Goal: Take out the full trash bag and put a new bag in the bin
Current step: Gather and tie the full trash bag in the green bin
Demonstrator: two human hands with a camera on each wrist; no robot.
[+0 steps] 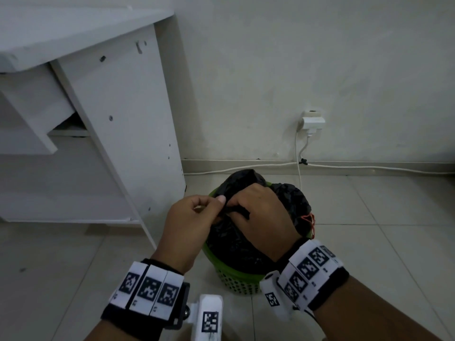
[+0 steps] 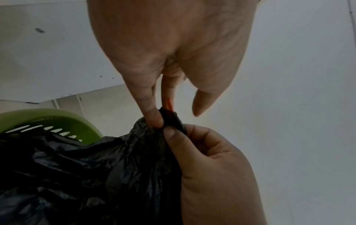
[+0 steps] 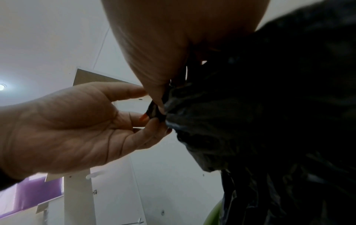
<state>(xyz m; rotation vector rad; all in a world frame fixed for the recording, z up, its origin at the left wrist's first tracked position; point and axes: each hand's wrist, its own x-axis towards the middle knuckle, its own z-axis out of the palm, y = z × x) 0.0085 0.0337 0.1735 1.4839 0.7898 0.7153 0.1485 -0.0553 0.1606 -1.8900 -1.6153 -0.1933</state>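
Observation:
A black trash bag (image 1: 234, 239) sits in a green perforated bin (image 1: 236, 274) on the floor. Both hands meet over its gathered top. My left hand (image 1: 216, 203) pinches a bunched bit of the bag's edge; the left wrist view shows its fingers (image 2: 154, 117) on the black plastic where an orange drawstring (image 2: 168, 103) comes out. My right hand (image 1: 243, 210) grips the same bunch from the other side, thumb against the plastic (image 2: 173, 132). Another loop of orange drawstring (image 1: 309, 219) hangs at the bag's right side. The bag's contents are hidden.
A white desk (image 1: 123, 119) stands close on the bin's left. Behind the bin are the wall, a socket with a plugged adapter (image 1: 312, 121) and a white cable (image 1: 246, 167) along the skirting. Tiled floor (image 1: 369, 230) spreads to the right and front.

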